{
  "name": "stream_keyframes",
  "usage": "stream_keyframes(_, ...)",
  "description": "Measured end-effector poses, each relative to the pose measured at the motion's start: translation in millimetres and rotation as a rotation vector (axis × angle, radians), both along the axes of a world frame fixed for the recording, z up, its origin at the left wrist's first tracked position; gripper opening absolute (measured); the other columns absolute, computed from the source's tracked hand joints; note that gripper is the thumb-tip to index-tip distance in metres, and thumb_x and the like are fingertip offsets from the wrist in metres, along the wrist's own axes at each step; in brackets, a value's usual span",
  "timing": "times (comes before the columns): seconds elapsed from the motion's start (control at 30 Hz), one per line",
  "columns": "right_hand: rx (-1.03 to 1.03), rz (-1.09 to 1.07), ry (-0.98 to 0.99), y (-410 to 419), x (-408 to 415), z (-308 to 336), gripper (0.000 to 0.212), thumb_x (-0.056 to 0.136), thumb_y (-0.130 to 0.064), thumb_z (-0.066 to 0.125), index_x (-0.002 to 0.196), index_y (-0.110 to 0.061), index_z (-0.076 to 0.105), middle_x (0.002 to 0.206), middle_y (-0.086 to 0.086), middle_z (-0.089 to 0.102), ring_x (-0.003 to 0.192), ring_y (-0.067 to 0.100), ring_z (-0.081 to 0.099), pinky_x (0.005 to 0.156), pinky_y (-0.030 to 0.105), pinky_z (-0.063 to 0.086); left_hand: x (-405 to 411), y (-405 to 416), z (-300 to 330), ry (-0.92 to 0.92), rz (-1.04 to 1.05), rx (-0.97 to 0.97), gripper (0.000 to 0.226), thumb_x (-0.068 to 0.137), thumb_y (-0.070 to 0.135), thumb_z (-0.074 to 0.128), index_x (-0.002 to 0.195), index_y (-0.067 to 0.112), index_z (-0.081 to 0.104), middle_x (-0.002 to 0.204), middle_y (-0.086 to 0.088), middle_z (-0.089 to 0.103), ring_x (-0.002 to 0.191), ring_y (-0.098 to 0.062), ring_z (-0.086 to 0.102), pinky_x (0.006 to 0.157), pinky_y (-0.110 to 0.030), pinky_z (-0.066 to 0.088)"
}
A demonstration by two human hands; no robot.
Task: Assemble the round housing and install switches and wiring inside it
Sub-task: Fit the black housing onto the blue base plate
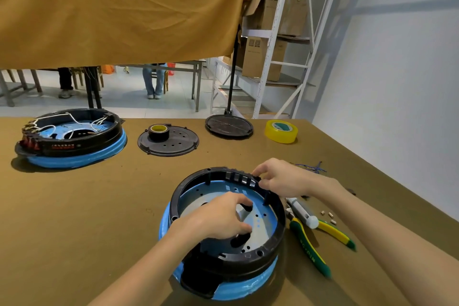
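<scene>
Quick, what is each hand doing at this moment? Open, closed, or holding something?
Left hand: fingers curled down inside the round housing; whether it holds anything cannot be told.
Right hand: pinching the housing's black rim at the far side.

Bright even light, soft shadows, wide-angle bending at edges, slight overall softness.

Near-left tabletop [74,218]: bare, open reach.
Right edge: pliers [308,243], wire scraps [311,167] crowd it.
Far edge: tape roll [281,131], discs [168,141] stand apart.
</scene>
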State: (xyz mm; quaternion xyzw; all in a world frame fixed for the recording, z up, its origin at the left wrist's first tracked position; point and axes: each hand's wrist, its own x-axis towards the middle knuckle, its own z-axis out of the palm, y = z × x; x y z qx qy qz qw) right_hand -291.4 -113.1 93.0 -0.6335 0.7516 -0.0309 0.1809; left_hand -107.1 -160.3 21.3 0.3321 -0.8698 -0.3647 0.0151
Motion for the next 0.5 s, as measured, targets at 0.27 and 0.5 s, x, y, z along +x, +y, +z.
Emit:
stream_keyframes(0.27,-0.031,0.006,-0.023,-1.3,4.9,-5.6,0.043,0.105,-0.014,0.052,0.149,-0.010,0.051,0.141,0.011,0.062,0.122,0.024,0.063,0.099,0.034,0.053,0.9,5.9,4.7,-0.003,-0.011,0.034,0.064,0.097,0.035,0.069,0.154,0.034,0.041,0.090,0.010,0.062,0.078,-0.008,0.058,0.079,-0.028,0.045)
stream_keyframes(0.5,-0.048,-0.030,-0.074,-1.1,5.6,-6.7,0.041,0.106,-0.021,0.052,0.146,-0.018,0.054,0.139,0.006,0.062,0.109,0.020,0.069,0.085,0.028,0.059,3.6,17.5,16.5,-0.032,-0.045,-0.001,0.056,0.106,0.050,0.047,0.157,0.029,0.038,0.144,-0.013,0.059,0.126,-0.032,0.059,0.095,-0.038,0.049)
